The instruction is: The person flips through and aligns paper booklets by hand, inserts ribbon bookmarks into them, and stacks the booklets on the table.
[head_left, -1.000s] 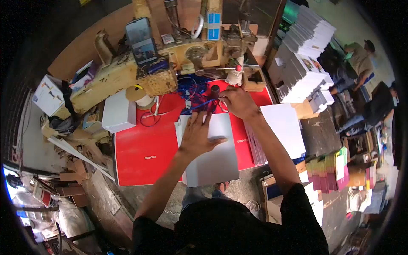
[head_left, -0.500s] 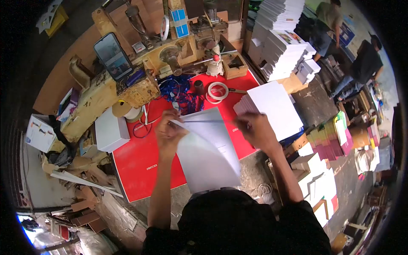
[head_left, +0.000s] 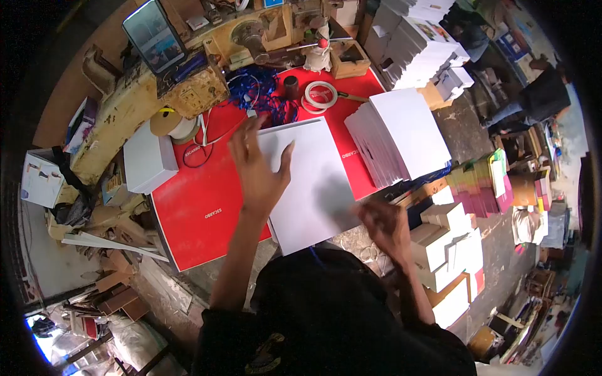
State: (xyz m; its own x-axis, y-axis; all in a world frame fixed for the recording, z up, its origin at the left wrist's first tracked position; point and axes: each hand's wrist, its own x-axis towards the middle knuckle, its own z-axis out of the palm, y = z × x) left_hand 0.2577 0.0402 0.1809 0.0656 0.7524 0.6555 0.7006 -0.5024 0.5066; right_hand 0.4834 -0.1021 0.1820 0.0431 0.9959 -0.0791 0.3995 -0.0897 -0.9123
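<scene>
A white stack of paper sheets (head_left: 307, 188) lies slightly askew on the red board (head_left: 207, 232), reaching to my body at the bottom. Over its upper left edge, my left hand (head_left: 258, 175) is open, thumb and fingers spread. My right hand (head_left: 384, 229) is at the lower right edge, somewhat blurred, its fingers curled in; whatever they may hold is hidden. Beyond the stack lies a tangle of blue ribbon (head_left: 256, 88). A roll of tape (head_left: 320, 97) sits on the board near a dark cylinder (head_left: 291, 86).
On the right stands a tall fanned stack of white sheets (head_left: 407, 135), with more paper piles (head_left: 417, 53) behind. A phone (head_left: 154, 37) is propped on the worn machine frame (head_left: 194, 88). At left are a white box (head_left: 149, 161) and a ribbon spool (head_left: 179, 127). A person (head_left: 542, 94) stands far right.
The top sheet, lifted and curling before, now lies flat. The strip stretched between my hands no longer shows. My left hand has spread its fingers; my right has moved down towards me. The view has shifted.
</scene>
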